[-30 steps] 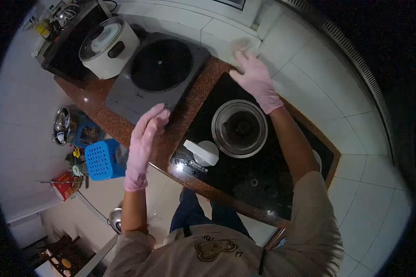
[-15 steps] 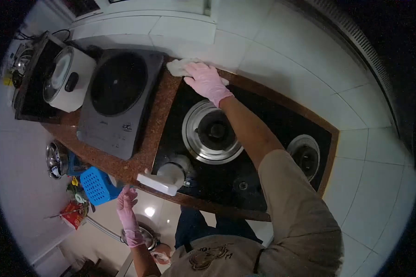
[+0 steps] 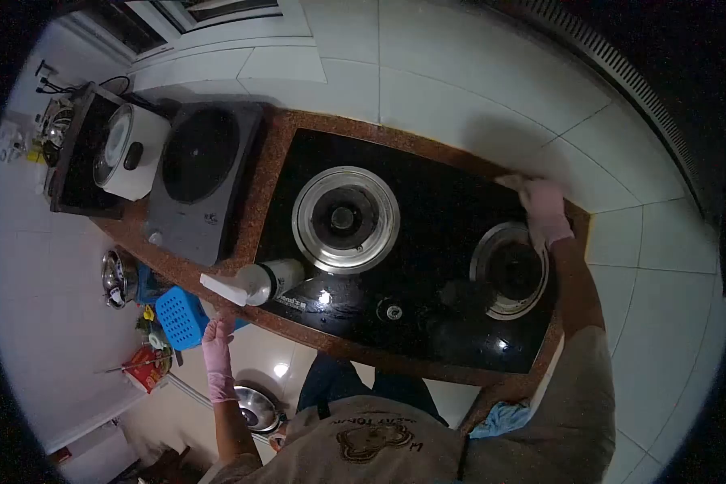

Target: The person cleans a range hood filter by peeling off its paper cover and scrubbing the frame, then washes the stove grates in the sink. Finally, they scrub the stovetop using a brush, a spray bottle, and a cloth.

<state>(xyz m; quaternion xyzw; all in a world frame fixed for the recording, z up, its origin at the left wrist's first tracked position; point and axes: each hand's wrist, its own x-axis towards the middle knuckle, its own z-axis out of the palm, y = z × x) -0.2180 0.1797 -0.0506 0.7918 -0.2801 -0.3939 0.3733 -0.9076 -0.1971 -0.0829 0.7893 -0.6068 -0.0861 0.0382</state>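
My right hand, in a pink glove, is pressed on a pale cloth at the back right corner of the black glass stove. Just in front of it sits the right burner; the larger left burner is farther off. My left hand, also gloved in pink, hangs beyond the counter's front edge with its fingers drawn together; whether they hold anything is too small to tell. A spray bottle with a white head stands at the stove's front left.
Left of the stove are a grey induction cooker and a white rice cooker. A blue basket is below the counter edge. A light blue cloth lies at the front right. Tiled wall runs behind.
My right hand and the cloth have moved right along the stove's back edge, from behind the left burner to the right corner. The view has shifted; my left hand stays low beside the counter.
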